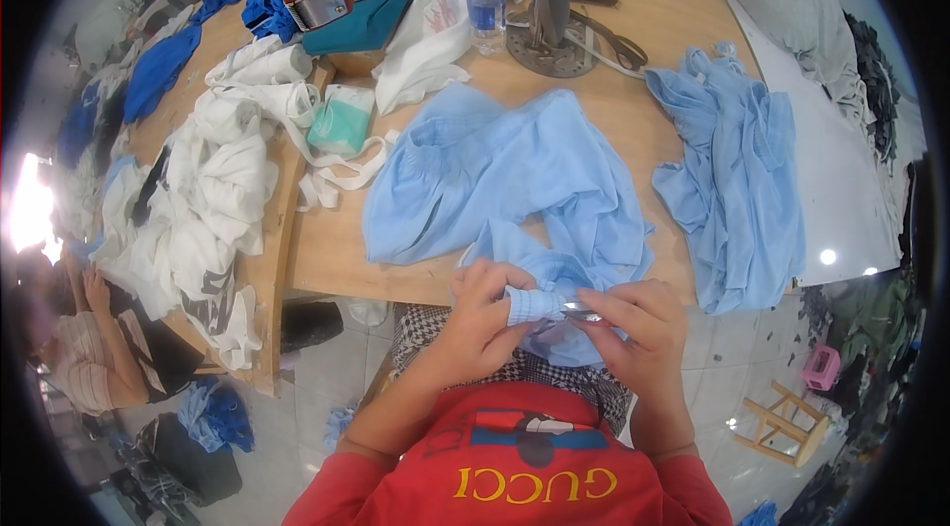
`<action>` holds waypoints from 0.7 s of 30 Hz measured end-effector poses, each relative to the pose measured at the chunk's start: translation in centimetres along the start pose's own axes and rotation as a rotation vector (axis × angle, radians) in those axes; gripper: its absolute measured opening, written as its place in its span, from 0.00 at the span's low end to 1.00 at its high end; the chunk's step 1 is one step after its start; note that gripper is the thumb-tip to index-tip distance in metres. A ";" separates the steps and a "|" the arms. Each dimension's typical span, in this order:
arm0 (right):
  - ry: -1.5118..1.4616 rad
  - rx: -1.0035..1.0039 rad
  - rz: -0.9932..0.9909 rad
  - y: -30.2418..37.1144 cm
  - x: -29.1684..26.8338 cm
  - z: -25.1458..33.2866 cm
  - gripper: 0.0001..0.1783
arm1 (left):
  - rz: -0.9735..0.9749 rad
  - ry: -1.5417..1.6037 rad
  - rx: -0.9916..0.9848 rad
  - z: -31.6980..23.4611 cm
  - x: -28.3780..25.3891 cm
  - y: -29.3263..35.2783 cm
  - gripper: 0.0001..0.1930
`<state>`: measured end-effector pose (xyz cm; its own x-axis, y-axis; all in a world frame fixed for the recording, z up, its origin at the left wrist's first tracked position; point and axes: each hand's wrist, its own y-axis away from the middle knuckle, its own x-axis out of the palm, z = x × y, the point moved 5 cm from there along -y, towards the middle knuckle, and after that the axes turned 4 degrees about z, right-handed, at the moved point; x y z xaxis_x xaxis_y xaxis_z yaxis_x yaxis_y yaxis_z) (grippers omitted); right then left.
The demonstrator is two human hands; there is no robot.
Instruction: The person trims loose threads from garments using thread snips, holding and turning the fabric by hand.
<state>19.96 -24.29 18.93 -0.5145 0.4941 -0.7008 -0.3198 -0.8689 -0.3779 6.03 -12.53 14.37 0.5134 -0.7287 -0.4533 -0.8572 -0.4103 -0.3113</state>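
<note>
Light blue garments with gathered elastic edges lie in front of me, with one pair of trousers or shorts spread on the table. Between my hands, over my lap, is the gathered elastic band of a light blue garment. My left hand is closed on this band, its fingers pinching the cloth. In my right hand are small metal thread snips, their tip at the end of the band. The rest of that garment runs up onto the table edge and hangs partly below it.
Another light blue garment pile lies right on the wooden table. White cloth is heaped left, near a green-and-white packet. A clear bottle and metal stand are behind. Co-workers sit left; a wooden stool stands right.
</note>
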 end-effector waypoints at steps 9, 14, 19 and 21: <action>-0.039 -0.018 0.016 0.0 0.5 -0.4 0.21 | 0.013 0.003 0.006 0.0 -0.1 0.0 0.12; -0.341 0.155 0.061 0.5 1.9 -2.1 0.22 | 0.020 0.051 -0.007 0.1 0.1 0.0 0.11; -0.480 0.152 0.149 0.3 2.3 -2.0 0.24 | 0.058 0.156 0.001 0.2 -0.1 -0.1 0.11; -0.551 0.176 0.145 0.3 2.4 -2.0 0.24 | 0.092 0.210 -0.014 0.4 -0.1 0.0 0.11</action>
<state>20.24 -23.40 15.96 -0.8850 0.3540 -0.3024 -0.3180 -0.9340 -0.1626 5.99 -12.29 14.08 0.4142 -0.8611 -0.2949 -0.9014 -0.3431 -0.2642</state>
